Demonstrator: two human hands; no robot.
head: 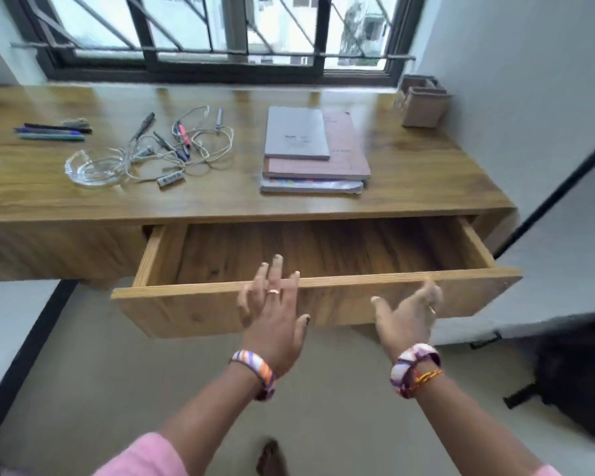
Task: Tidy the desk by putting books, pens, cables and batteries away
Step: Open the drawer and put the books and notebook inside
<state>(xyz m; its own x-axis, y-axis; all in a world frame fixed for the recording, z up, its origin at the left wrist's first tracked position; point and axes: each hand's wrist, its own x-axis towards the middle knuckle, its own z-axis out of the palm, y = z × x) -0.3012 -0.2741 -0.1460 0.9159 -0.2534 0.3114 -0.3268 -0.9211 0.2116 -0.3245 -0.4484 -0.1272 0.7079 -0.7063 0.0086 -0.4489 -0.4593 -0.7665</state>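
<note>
Wooden tabletop (pixel 220 197) carries 3 stacked notebooks (pixel 315 154), stiff and fairly heavy; we'd grip both side edges. Limp cable (pixel 207 146) tangles among pens (pixel 50 132). Drawer (pixel 316 249) open. Left hand (pixel 272 304), right hand (pixel 409 317) spread, holding nothing.

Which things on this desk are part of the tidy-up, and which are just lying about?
Belongs to the job: stack of books, pens, tangled cable, battery, open drawer.

Just lying about: glass dish, cardboard boxes, black bag.
</note>
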